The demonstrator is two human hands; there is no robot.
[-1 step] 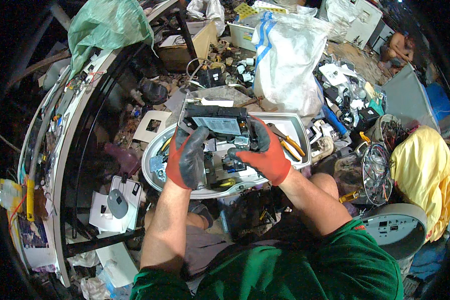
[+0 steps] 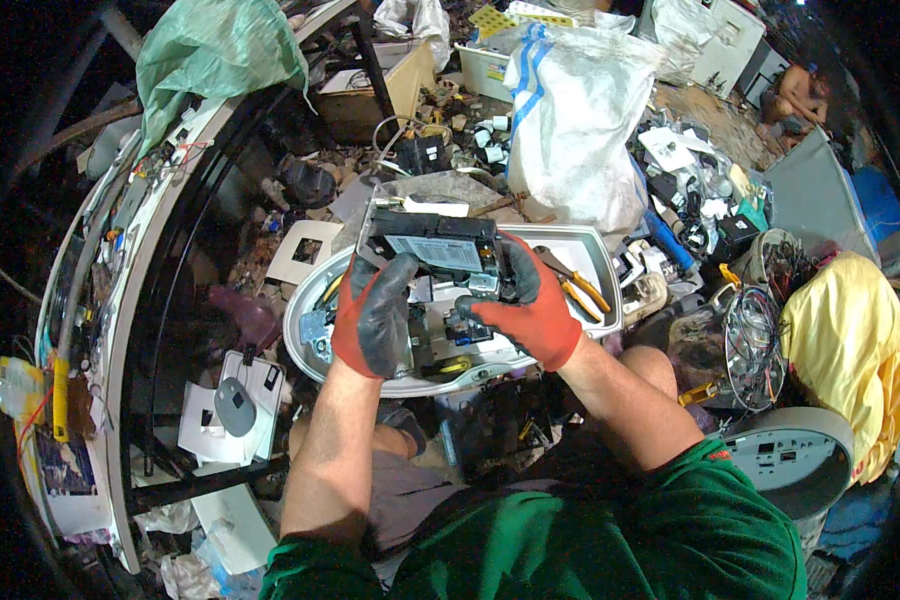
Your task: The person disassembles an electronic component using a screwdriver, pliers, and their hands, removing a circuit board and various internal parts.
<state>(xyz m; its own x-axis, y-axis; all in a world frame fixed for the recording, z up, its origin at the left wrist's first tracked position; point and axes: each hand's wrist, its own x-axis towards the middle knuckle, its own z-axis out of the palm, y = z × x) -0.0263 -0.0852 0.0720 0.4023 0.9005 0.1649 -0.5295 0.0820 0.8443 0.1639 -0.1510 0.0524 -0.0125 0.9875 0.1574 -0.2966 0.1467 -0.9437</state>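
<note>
A black rectangular electronic unit (image 2: 432,240) with a pale label hangs tilted over a white oval tray-like shell (image 2: 607,262). My left hand (image 2: 375,312), in a red and black work glove, grips its left end, thumb along the labelled side. My right hand (image 2: 530,305), gloved alike, is closed round its right end, its thumb pointing left over small metal parts. The fingertips behind the unit are hidden. Pliers with orange handles (image 2: 588,292) lie in the shell to the right of my right hand. A yellow and black tape-like ring (image 2: 448,367) lies at the shell's near side.
A white sack with blue stripes (image 2: 575,130) stands beyond the shell. At left runs a long white-edged frame (image 2: 145,300) with a green bag (image 2: 215,55) over it. Electronic scrap (image 2: 685,170) and a yellow sack (image 2: 840,340) lie at right. Another person (image 2: 798,97) sits far right.
</note>
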